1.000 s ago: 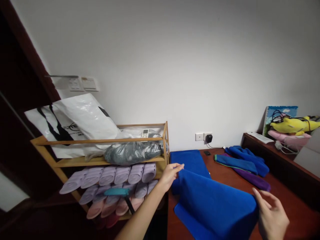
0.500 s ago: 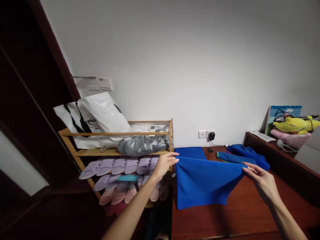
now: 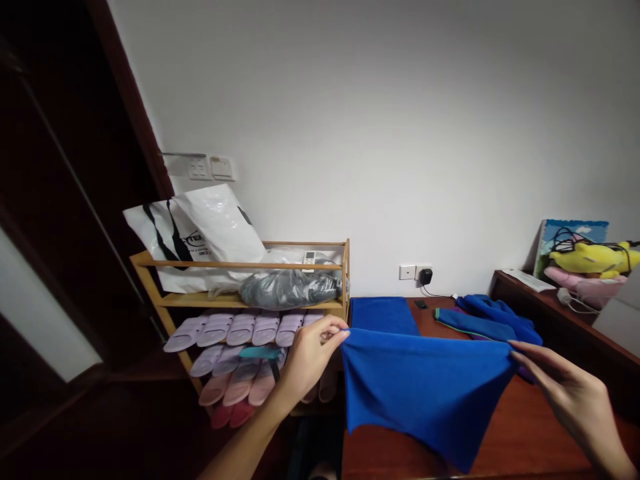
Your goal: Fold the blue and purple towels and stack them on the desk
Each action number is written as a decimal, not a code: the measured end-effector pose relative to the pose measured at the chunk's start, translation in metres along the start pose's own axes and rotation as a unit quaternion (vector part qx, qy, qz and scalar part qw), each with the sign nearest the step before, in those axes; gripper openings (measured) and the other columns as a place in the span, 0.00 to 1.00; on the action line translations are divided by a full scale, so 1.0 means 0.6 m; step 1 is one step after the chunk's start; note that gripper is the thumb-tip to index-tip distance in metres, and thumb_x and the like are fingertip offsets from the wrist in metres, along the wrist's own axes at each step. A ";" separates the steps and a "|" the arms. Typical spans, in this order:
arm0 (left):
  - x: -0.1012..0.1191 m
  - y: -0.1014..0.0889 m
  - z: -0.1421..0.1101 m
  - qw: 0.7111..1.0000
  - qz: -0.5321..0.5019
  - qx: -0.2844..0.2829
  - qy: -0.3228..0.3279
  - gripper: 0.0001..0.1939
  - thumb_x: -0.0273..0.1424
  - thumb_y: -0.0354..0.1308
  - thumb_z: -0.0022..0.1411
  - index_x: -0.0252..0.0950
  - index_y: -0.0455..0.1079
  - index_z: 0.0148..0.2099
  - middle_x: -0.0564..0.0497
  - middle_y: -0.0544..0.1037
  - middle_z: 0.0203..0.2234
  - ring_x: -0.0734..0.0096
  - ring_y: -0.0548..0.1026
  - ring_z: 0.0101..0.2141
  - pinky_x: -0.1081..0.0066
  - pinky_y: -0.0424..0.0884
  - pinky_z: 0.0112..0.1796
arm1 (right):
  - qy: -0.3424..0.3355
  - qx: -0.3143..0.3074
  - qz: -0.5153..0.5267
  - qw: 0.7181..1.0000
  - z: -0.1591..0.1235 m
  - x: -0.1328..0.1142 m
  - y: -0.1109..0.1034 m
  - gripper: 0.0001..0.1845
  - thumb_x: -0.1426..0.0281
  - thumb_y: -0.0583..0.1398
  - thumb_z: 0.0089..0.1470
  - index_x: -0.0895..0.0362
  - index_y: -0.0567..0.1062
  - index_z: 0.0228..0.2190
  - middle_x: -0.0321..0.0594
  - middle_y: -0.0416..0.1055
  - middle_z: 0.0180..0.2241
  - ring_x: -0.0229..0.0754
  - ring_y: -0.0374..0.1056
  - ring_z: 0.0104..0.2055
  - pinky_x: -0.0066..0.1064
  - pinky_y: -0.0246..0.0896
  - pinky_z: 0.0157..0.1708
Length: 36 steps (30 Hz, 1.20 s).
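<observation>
A bright blue towel (image 3: 425,383) hangs stretched between my two hands above the dark wooden table (image 3: 505,440). My left hand (image 3: 313,353) pinches its left top corner, fingers closed on the cloth. My right hand (image 3: 570,393) grips the right top corner, with the fingers pressed on the edge. The lower part of the towel droops to a point over the table. Behind it a folded blue towel (image 3: 383,313) lies flat at the table's far left.
A heap of blue and purple towels (image 3: 493,320) lies at the back right. A wooden shoe rack (image 3: 240,303) with several slippers and plastic bags stands left of the table. A wall socket with a plug (image 3: 419,273) and a side shelf holding plush toys (image 3: 587,263) are at the back.
The towel was lifted off the table and pulled taut between both hands. Both hands came nearer to me, and the right hand moved further right.
</observation>
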<state>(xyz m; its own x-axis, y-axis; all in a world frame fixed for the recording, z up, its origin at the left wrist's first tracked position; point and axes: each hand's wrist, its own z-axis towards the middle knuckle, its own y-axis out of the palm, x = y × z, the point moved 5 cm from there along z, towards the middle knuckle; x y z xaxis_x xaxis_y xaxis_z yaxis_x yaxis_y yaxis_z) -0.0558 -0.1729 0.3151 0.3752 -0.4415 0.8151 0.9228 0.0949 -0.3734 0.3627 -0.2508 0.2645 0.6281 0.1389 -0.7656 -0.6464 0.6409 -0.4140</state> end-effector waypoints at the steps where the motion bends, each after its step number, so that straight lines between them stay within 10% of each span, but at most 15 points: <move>1: 0.008 -0.007 -0.009 1.000 0.001 0.005 -0.002 0.04 0.34 0.61 0.52 0.40 0.72 0.30 0.56 0.77 0.24 0.70 0.73 0.28 0.74 0.67 0.31 | 0.004 0.001 -0.009 1.000 -0.005 0.000 -0.005 0.25 0.45 0.61 0.37 0.47 0.79 0.34 0.36 0.78 0.36 0.51 0.73 0.40 0.41 0.67 0.48; 8: -0.024 -0.004 -0.041 0.985 -0.123 -0.046 -0.108 0.09 0.38 0.64 0.50 0.39 0.70 0.28 0.58 0.71 0.15 0.77 0.65 0.16 0.76 0.59 0.18 | -0.010 0.008 0.021 1.000 -0.023 -0.003 0.013 0.21 0.50 0.62 0.41 0.48 0.78 0.36 0.37 0.77 0.39 0.49 0.70 0.43 0.41 0.61 0.52; 19: -0.277 0.152 0.029 0.938 -0.241 0.010 -0.250 0.16 0.38 0.68 0.46 0.34 0.66 0.27 0.60 0.67 0.13 0.80 0.67 0.15 0.79 0.56 0.16 | 0.167 -0.066 0.165 0.970 0.032 0.171 0.223 0.27 0.52 0.64 0.36 0.61 0.76 0.33 0.37 0.72 0.17 0.40 0.66 0.17 0.30 0.59 0.17; 24: -0.353 0.207 0.054 0.913 -0.243 -0.017 -0.328 0.11 0.36 0.56 0.62 0.33 0.68 0.39 0.55 0.73 0.28 0.78 0.72 0.25 0.74 0.70 0.26 | 0.180 -0.058 0.168 0.968 0.048 0.233 0.288 0.27 0.52 0.62 0.35 0.61 0.74 0.32 0.41 0.75 0.25 0.46 0.73 0.27 0.35 0.68 0.26; 36: -0.425 0.248 0.083 0.925 -0.163 -0.032 -0.341 0.13 0.36 0.56 0.62 0.34 0.67 0.46 0.50 0.73 0.40 0.71 0.73 0.36 0.65 0.73 0.36 | 0.106 -0.103 -0.022 0.989 0.074 0.281 0.315 0.13 0.65 0.59 0.38 0.52 0.75 0.30 0.40 0.76 0.32 0.45 0.70 0.36 0.37 0.61 0.41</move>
<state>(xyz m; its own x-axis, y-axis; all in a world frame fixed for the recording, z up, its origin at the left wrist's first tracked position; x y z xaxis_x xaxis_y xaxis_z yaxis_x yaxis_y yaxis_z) -0.0100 -0.0017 0.0739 0.0669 0.2300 0.9709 0.9977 -0.0071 -0.0671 0.3658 -0.0729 0.0788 0.5675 -0.0608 -0.8211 -0.7083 0.4724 -0.5245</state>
